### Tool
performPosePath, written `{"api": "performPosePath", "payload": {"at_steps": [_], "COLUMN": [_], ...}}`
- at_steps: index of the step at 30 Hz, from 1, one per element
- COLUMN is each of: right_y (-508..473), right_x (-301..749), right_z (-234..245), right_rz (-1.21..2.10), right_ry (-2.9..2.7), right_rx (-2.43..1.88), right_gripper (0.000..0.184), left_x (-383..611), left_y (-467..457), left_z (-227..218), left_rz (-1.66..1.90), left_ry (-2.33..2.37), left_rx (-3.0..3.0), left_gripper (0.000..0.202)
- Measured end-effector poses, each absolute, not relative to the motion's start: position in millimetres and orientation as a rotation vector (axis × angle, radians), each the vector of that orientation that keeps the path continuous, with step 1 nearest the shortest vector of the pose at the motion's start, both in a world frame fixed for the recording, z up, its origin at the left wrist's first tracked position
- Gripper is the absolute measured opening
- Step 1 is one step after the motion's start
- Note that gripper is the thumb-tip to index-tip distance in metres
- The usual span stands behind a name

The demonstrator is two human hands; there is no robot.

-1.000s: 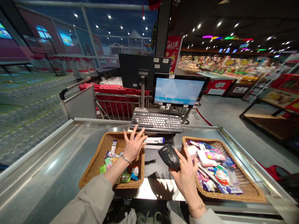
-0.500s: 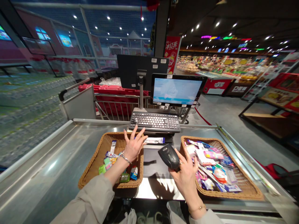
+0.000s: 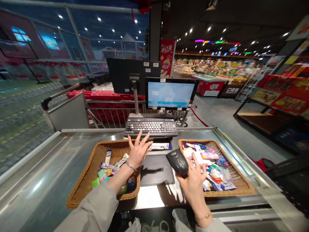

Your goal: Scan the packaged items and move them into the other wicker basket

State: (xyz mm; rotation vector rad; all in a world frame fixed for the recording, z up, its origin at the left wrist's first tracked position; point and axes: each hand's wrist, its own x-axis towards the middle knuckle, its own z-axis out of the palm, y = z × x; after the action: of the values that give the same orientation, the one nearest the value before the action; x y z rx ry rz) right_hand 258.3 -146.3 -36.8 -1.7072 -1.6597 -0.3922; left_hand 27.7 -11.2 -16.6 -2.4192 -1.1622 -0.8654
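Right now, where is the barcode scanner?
In the head view, the black barcode scanner sits in the right hand, beside the right wicker basket, below the keyboard.

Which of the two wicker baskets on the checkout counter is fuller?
The right basket, by the right hand holding the barcode scanner: packets cover nearly its whole floor, whereas the left basket shows much bare wicker.

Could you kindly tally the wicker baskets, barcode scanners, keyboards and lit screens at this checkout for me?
Wicker baskets: 2
Barcode scanner: 1
Keyboard: 1
Lit screen: 1
Total: 5
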Motion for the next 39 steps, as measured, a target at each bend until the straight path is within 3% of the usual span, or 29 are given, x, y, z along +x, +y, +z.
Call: {"api": "performPosePath", "payload": {"at_steps": [7, 39], "right_y": [-155, -194], "right_x": [279, 368], "right_z": [-39, -49], "right_rz": [-0.395, -0.600], "right_ry": [-1.531, -0.997], "right_rx": [-1.805, -2.029], "right_gripper": [0.027, 0.040], "left_x": [60, 222], "left_y": [-5, 6], "left_z": [-16, -11], "left_rz": [-0.884, -0.977], "left_ry": [-1.080, -0.668], "left_rx": [-2.474, -2.718], "left_gripper": [0.026, 0.027]}}
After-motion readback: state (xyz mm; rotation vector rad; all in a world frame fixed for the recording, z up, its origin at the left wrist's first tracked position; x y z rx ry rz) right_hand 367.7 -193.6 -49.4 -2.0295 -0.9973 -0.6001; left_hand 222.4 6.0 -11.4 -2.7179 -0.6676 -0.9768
